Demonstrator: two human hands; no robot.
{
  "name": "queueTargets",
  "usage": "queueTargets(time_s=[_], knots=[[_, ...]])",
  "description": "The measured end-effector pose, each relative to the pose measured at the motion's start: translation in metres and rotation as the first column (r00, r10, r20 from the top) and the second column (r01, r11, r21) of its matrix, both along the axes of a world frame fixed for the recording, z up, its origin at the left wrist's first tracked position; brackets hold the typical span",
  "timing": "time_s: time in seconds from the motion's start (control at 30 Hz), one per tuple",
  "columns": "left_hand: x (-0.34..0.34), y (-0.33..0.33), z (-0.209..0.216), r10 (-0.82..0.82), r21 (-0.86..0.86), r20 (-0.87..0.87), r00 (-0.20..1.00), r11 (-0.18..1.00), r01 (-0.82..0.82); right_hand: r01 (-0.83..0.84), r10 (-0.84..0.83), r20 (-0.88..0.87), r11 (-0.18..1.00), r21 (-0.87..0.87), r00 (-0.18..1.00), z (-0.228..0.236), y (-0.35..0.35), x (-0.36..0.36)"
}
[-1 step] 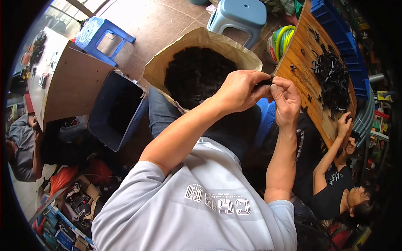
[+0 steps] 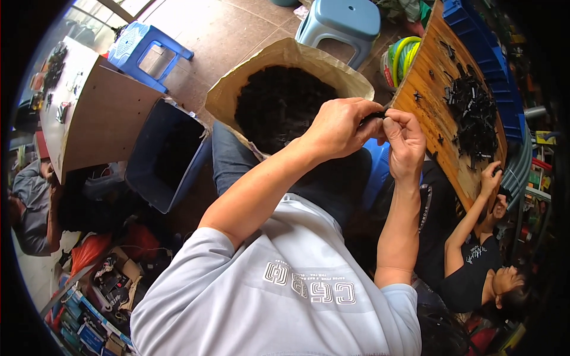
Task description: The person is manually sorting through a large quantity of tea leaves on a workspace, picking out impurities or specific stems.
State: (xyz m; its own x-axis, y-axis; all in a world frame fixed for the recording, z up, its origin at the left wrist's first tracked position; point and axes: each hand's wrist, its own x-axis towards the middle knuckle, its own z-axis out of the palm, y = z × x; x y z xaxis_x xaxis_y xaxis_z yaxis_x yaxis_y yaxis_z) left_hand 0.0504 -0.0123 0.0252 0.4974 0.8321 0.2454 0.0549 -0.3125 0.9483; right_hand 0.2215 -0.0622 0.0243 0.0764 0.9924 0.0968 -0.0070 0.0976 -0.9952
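Note:
My left hand [image 2: 344, 126] is closed around a small black part [image 2: 373, 117], most of it hidden by the fingers. Thumb and fingers of my right hand [image 2: 406, 141] pinch the other end of the same part, and the two hands nearly touch. They are above the near right rim of a wide pale sack [image 2: 222, 89]. Inside the sack lies a large heap of black parts [image 2: 282, 98], too dark to tell apart singly.
Right of me a wooden table [image 2: 427, 77] bears a pile of black parts [image 2: 475, 113]; a co-worker's hand [image 2: 490, 177] is at its edge. A blue bin [image 2: 136, 160] stands at left. Stools [image 2: 345, 21] and a coiled yellow-green hose [image 2: 405, 59] are beyond the sack.

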Motion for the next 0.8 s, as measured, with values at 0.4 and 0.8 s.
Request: queueTargets(time_s=[0.4, 0.8], knots=[[-0.026, -0.001, -0.026, 0.330, 0.156, 0.055, 0.942, 0.929, -0.335, -0.089, 0.084, -0.108, 0.995, -0.043, 0.991, -0.014, 0.023, -0.040], [-0.051, 0.039, -0.024, 0.222, -0.411, 0.480, 0.849, 0.912, -0.006, 0.031, -0.035, 0.040, 0.994, 0.106, 0.999, 0.001, 0.038, -0.065]])
